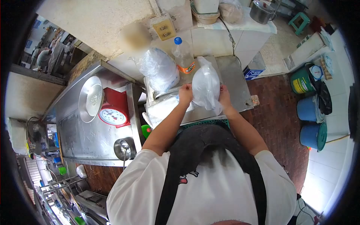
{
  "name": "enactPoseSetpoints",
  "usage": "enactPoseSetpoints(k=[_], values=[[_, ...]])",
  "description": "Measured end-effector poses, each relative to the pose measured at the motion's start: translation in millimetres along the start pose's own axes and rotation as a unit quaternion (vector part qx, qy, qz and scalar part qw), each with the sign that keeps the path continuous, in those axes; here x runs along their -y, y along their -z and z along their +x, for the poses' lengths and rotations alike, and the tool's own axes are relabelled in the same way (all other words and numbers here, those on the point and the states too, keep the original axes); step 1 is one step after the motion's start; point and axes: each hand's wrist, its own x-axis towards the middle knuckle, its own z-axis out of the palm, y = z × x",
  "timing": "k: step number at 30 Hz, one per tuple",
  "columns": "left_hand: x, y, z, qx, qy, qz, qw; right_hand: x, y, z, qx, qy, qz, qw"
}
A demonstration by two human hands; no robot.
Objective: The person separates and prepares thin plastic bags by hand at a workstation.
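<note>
Visibly, between the left fingers (188, 88) and right fingers (223, 89), a puffed, wrinkled translucent bag (205, 80) is pinched at its sides; beyond the left fingers, a clear, round-shouldered bottle (182, 51) is seen.

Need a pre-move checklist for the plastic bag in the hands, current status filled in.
1. Both sides held: ok; left hand and right hand hold opposite sides of the translucent plastic bag.
2. Bag mouth open: cannot tell.
3. Bag clear of the plastic bottle: cannot tell; they look close, contact unclear.
4. Bottle capped: ok, blue cap on.
5. Dial scale reading: cannot tell, too small.
6. Ladle parked: ok, in the metal pot.
</note>
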Motion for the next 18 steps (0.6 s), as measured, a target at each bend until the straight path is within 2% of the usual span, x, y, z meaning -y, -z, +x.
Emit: enactPoseSetpoints(k=[2, 4, 5, 6, 8, 9, 11, 14, 15, 17, 18], values=[[-3, -2, -11, 0.003, -0.01, 0.059, 0.998, -54, -12, 16, 0.032, 0.044, 0.022, 0.998], [-12, 2, -19, 0.008, -0.028, 0.133, 0.991, -45, -6, 21, 0.112, -0.065, 0.125, 0.984], [-23, 5, -18, 0.009, -0.041, 0.169, 0.985, -34, 0, 24, 0.127, -0.104, 0.128, 0.978], [-34, 11, -18, 0.043, 0.025, 0.142, 0.989, -17, 8, 26, 0.141, -0.144, 0.129, 0.971], [-55, 29, -9, 0.108, 0.154, 0.084, 0.979, 54, 40, 19, 0.12, -0.196, 0.034, 0.973], [-57, 41, -6, 0.104, 0.058, 0.057, 0.991, 83, 50, 17, 0.095, -0.079, 0.009, 0.992], [-53, 59, -10, 0.095, -0.125, 0.004, 0.988, 131, 67, 2, 0.043, 0.147, -0.04, 0.987], [-155, 34, -82, 0.22, -0.248, 0.152, 0.931, 219, 66, -28, 0.108, 0.217, -0.053, 0.969], [-130, 17, -78, 0.233, -0.215, 0.099, 0.943, 219, 59, -32, 0.127, 0.17, -0.087, 0.973], [-135, 4, -89, 0.201, -0.2, 0.051, 0.958, 210, 46, -35, 0.159, 0.076, -0.153, 0.972], [-128, 2, -87, 0.196, -0.2, 0.051, 0.959, 193, 44, -33, 0.166, 0.077, -0.157, 0.97]])
